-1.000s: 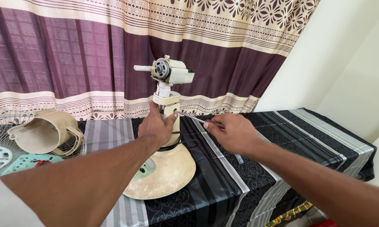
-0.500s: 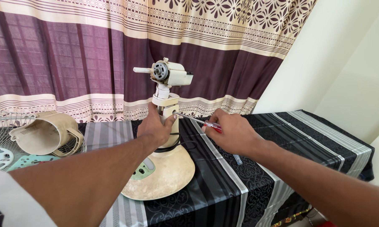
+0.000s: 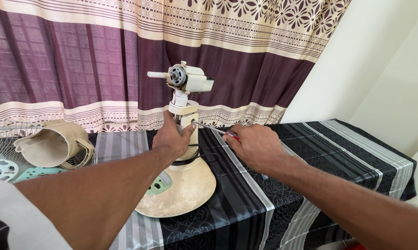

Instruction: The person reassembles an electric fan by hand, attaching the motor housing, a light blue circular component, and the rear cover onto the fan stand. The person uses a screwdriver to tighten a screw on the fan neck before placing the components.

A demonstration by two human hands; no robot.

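A: Where are we w/ the fan stand point(image 3: 183, 139)?

B: It's upright on the table point(image 3: 348, 139), round cream base point(image 3: 183, 187) on the black/grey striped cloth, approx mid-frame. Our left hand point(image 3: 172, 139) is wrapped round the neck of the stand, thumb up the side nearest us, fingers closed on it.

A: And the right?

B: Right hand point(image 3: 255, 148) is just beside it, fingers pinched round the red handle of a screwdriver point(image 3: 216, 130). Metal shaft runs up-left, tip touching the neck right above our left thumb.

A: Motor?

B: Bare motor head point(image 3: 185, 78) sits on top, shaft pointing left, no blades or grille on it. Black cable loops round the foot of the neck.

A: Other bits?

B: Far left on the table: cream motor cover point(image 3: 51, 146) lying on its side, wire grille point(image 3: 5, 127) behind it, pale green/white parts in front, cut off by the frame edge. Purple + cream patterned curtain point(image 3: 102, 55) behind everything, plain wall to the right.
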